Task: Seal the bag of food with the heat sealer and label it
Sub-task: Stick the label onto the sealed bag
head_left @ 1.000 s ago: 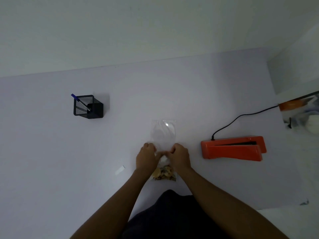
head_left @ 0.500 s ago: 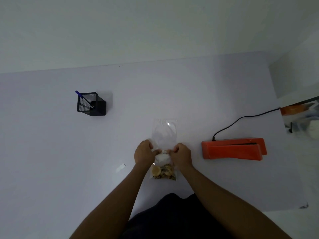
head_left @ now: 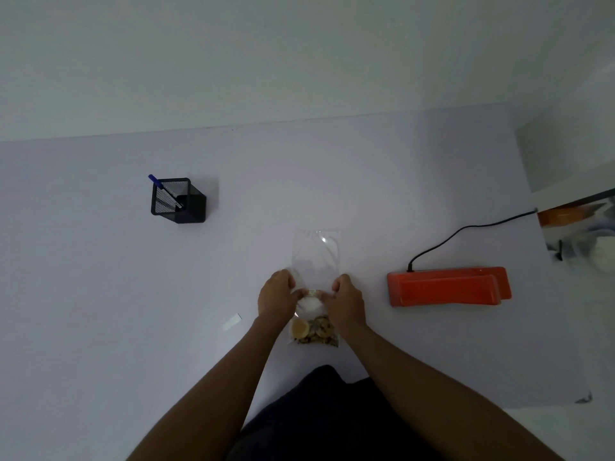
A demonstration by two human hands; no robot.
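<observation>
A clear plastic bag lies flat on the white table, with food gathered at its near end. My left hand and my right hand pinch the bag at its middle from either side, thumbs pointing inward toward a small strip on the film. The orange heat sealer lies shut to the right of the bag, its black cord running off to the right. A small white label lies on the table left of my left wrist.
A black mesh pen holder with a blue pen stands at the back left. A wall borders the far side of the table. Beyond the table's right edge sits a cluttered shelf.
My hands have drawn slightly apart along the bag's middle, exposing more of the film and the small strip between them. The bag and the sealer stay in place.
</observation>
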